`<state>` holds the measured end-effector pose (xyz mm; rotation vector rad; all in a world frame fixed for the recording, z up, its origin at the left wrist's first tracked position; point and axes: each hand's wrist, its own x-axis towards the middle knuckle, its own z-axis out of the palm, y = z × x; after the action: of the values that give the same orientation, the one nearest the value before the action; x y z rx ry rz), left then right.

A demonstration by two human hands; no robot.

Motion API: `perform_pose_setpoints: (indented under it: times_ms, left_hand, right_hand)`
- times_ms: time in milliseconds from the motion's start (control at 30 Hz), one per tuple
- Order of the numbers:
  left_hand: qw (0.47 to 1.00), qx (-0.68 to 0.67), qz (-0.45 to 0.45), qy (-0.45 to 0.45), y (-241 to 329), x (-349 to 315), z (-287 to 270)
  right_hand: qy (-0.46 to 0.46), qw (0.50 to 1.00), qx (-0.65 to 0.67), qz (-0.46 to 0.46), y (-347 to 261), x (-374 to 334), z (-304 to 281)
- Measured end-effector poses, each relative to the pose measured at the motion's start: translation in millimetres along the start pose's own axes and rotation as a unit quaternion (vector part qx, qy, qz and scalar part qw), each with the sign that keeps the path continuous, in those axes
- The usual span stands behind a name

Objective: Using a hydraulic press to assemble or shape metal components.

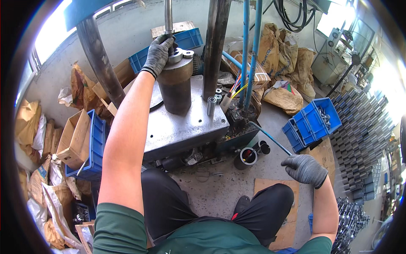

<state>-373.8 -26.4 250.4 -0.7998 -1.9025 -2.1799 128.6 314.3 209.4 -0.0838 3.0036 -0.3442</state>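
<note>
My left hand (158, 54), in a grey knit glove, is closed round something dark just under the steel press rod (168, 17); the fingers partly hide it. Below it stands a thick dark metal cylinder (175, 86) on the steel press table (192, 120). Metal rings (174, 57) lie on top of the cylinder, next to my fingers. My right hand (306, 170), gloved too, is closed at the end of a thin blue lever (270, 137) that slants up to the press. Short metal sleeves (211, 106) stand at the table's right corner.
Dark press columns (216, 46) and blue pipes (253, 55) rise around the table. Blue crates (315, 122) and many stacked metal tubes (359, 135) are at the right. Sacks and a cardboard box (72, 139) crowd the left. A round container (246, 159) stands on the floor.
</note>
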Motion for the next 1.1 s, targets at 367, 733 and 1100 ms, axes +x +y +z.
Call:
perform_pose_setpoints:
  times_ms: [367, 733, 1100]
  left_hand:
    - [1.000, -0.022, -0.007, 0.006, 1.2, -1.6, 1.5]
    - [1.000, -0.020, -0.005, 0.005, -0.6, 0.5, -1.8]
    - [1.000, -0.024, -0.008, 0.006, -3.6, 3.8, -2.6]
  right_hand:
    - [-0.030, 0.999, -0.007, -0.020, 0.5, 2.4, -1.7]
    - [0.043, 0.997, 0.056, 0.007, -0.8, 4.2, -4.1]
    - [0.039, 0.999, 0.029, 0.008, -6.2, 3.5, -7.4]
